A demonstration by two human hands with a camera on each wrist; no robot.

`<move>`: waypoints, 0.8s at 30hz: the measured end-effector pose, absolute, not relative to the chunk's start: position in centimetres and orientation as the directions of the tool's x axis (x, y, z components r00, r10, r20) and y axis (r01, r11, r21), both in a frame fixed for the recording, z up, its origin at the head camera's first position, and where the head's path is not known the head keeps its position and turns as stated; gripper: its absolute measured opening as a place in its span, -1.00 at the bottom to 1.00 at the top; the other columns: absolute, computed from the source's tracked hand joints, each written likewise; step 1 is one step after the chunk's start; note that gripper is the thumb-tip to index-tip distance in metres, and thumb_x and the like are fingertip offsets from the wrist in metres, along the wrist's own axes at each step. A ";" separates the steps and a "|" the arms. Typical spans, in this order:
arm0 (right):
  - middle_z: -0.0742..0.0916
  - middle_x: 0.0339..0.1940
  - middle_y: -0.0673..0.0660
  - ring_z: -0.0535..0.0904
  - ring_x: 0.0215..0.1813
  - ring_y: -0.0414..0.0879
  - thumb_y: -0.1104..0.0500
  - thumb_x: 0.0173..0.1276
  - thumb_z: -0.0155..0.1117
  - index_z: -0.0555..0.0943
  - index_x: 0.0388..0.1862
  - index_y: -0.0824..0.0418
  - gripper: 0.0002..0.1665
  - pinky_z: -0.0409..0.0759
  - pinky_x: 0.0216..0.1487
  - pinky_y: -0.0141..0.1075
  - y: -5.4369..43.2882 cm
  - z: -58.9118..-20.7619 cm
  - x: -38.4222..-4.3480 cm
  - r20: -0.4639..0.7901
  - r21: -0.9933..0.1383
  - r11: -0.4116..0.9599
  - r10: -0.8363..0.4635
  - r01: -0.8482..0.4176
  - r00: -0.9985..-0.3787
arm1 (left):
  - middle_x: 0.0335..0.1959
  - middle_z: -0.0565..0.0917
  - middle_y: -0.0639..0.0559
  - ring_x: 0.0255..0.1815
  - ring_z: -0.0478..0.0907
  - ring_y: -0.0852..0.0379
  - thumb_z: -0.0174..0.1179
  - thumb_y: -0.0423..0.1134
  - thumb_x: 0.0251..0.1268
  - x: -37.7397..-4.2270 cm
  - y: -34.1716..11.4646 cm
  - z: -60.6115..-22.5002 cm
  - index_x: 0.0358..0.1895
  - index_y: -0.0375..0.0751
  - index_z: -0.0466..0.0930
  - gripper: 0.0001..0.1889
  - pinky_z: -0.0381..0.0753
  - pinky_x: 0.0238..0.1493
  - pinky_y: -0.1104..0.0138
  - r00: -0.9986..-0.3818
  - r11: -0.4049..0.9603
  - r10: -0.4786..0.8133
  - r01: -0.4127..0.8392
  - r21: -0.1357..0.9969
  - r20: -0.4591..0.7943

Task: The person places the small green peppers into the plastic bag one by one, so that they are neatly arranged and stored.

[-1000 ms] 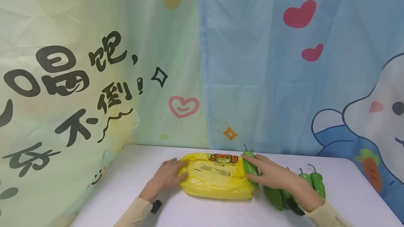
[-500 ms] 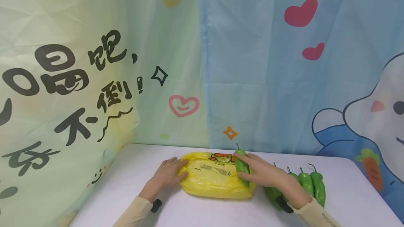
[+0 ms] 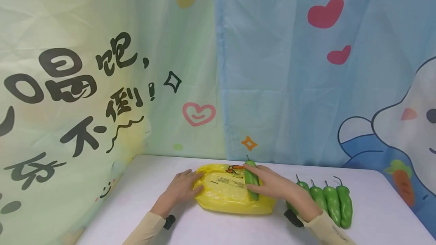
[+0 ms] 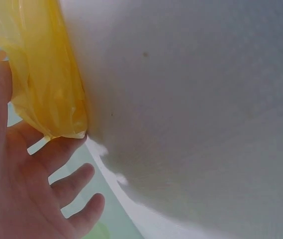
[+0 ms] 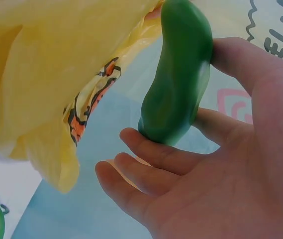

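Observation:
A yellow plastic bag (image 3: 221, 197) with print on it lies full on the white table. Against its left end rests my left hand (image 3: 180, 189), thumb and fingers spread around the end. In the left wrist view, the fingers of that hand (image 4: 27, 169) look mostly straight as they touch the yellow plastic. My right hand (image 3: 274, 185) holds a green chili pepper (image 3: 251, 179) over the right part of the bag, stem pointing away. The right wrist view has the pepper (image 5: 178, 69) pinched between thumb and fingers; the bag (image 5: 42, 64) is beside it.
Several more green peppers (image 3: 333, 203) lie side by side at the right of the table, partly behind my right forearm. Curtains with printed drawings (image 3: 259, 67) hang behind and left of the table (image 3: 136, 199). Black wrist cameras (image 3: 293, 218) sit below both wrists.
My right hand has carried the pepper leftward, from the bag's right end to above its right part. The other peppers are less covered by the arm. My left hand has stayed put.

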State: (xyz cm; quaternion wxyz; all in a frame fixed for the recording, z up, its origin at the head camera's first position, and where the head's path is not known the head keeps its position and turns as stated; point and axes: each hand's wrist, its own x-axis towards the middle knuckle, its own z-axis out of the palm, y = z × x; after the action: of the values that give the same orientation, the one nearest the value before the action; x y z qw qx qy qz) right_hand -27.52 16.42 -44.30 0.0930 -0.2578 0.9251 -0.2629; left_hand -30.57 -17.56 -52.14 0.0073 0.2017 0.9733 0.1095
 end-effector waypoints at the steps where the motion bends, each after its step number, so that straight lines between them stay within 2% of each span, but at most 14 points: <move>1: 0.54 0.34 0.33 0.48 0.34 0.17 -0.12 0.46 0.23 0.25 0.58 0.10 -0.19 0.53 0.25 0.14 16.3 -44.4 -27.6 -0.037 -0.536 0.728 -0.525 -0.427 -0.850 | 0.39 0.53 -0.14 0.49 0.32 -0.26 0.09 0.12 0.46 -30.6 -17.5 -52.1 0.40 -0.04 0.47 -0.45 0.30 0.49 -0.16 -0.918 0.895 0.395 0.393 0.213 0.030; 5: 0.55 0.32 0.30 0.51 0.23 0.07 -0.15 0.46 0.23 0.25 0.59 0.08 -0.18 0.56 0.15 0.06 15.6 -44.8 -27.9 -0.041 -0.545 0.727 -0.521 -0.418 -0.852 | 0.39 0.53 -0.13 0.49 0.33 -0.26 0.09 0.12 0.46 -30.5 -17.5 -52.0 0.40 -0.05 0.47 -0.45 0.30 0.48 -0.16 -0.919 0.898 0.393 0.390 0.203 0.027; 8: 0.52 0.39 0.32 0.50 0.29 0.14 -0.19 0.45 0.22 0.24 0.59 0.04 -0.17 0.55 0.23 0.12 15.2 -45.0 -28.0 -0.051 -0.550 0.728 -0.519 -0.409 -0.853 | 0.39 0.53 -0.13 0.49 0.33 -0.25 0.09 0.12 0.46 -30.6 -17.5 -52.1 0.40 -0.05 0.47 -0.44 0.30 0.48 -0.15 -0.919 0.899 0.392 0.390 0.199 0.027; 12: 0.48 0.46 0.29 0.40 0.45 0.26 -0.21 0.44 0.22 0.25 0.59 -0.04 -0.18 0.45 0.37 0.25 14.7 -45.1 -28.0 -0.066 -0.548 0.737 -0.510 -0.395 -0.858 | 0.39 0.53 -0.14 0.49 0.33 -0.25 0.07 0.12 0.47 -30.6 -17.4 -52.2 0.40 -0.06 0.47 -0.44 0.31 0.48 -0.16 -0.917 0.895 0.398 0.396 0.205 0.032; 24: 0.45 0.50 0.28 0.32 0.52 0.27 -0.20 0.44 0.22 0.25 0.59 -0.05 -0.19 0.39 0.44 0.22 13.4 -45.6 -28.2 -0.065 -0.549 0.739 -0.504 -0.390 -0.861 | 0.39 0.53 -0.11 0.50 0.32 -0.24 0.09 0.12 0.45 -30.6 -17.4 -52.1 0.40 -0.05 0.47 -0.44 0.30 0.49 -0.16 -0.920 0.899 0.391 0.387 0.203 0.023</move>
State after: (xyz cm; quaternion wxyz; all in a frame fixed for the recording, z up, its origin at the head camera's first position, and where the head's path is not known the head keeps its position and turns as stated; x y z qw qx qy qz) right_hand -28.16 13.38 -45.55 0.1054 -0.2412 0.9265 -0.2690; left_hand -30.60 -17.36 -52.11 0.0094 0.1997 0.9744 0.1024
